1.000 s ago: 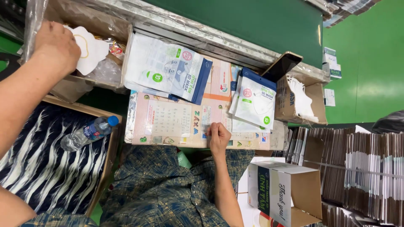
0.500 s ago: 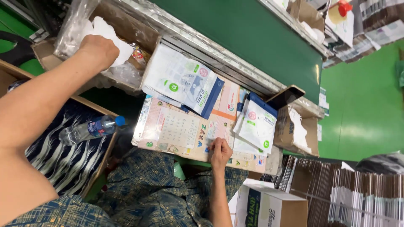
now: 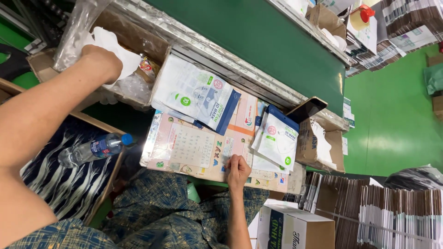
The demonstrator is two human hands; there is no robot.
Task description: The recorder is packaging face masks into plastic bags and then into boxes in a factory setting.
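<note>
white mask | soft, crumpled | under left hand | in carton

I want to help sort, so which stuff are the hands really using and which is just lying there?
In use:
- left hand reaching into the cardboard box, on the white masks
- right hand resting on the printed board
- mask pouches stacked on that board

Just lying about:
- water bottle
- green conveyor belt
- flat cartons
- phone
</note>
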